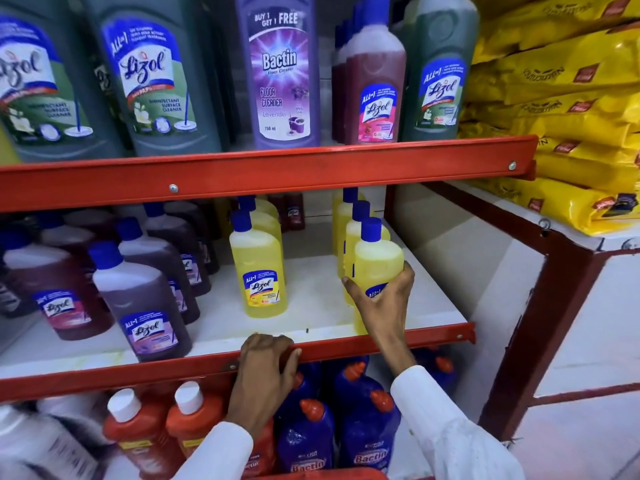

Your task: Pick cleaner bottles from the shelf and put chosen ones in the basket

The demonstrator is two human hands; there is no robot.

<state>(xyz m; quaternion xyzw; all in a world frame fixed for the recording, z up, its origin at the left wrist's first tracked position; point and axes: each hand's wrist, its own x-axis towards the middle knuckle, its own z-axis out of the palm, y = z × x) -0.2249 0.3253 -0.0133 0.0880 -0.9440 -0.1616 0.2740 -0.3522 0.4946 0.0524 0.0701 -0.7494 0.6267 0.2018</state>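
The right hand (381, 299) is wrapped around a yellow Lizol bottle (375, 268) with a blue cap, its grip clamped on the lower body so the fingers cover most of the label. The bottle stands upright at the front right of the middle shelf (311, 317), a white board edged with a red metal lip, just ahead of more yellow bottles lined up behind it. The left hand (266, 368) rests on that red lip, fingers curled over the edge and holding no bottle.

A second yellow bottle (258, 268) stands well apart to the left, its label reading "ALL in 1 Lizol". Further left sit dark purple Lizol bottles (142, 303), also blue-capped.

On the upper shelf, a lavender Bactin bottle (282, 71) reads "BUY 1 GET 1 FREE", "Floor Cleaner", "Lavender", "750 ml". Large grey-green Lizol bottles (156, 74) beside it read "Disinfectant Surface Cleaner".

Below, blue Bactin bottles (367, 420) with orange caps crowd beside red bottles (138, 434) with white caps. Glossy yellow bags (571, 109) are stacked to the right. No basket can be made out with certainty.
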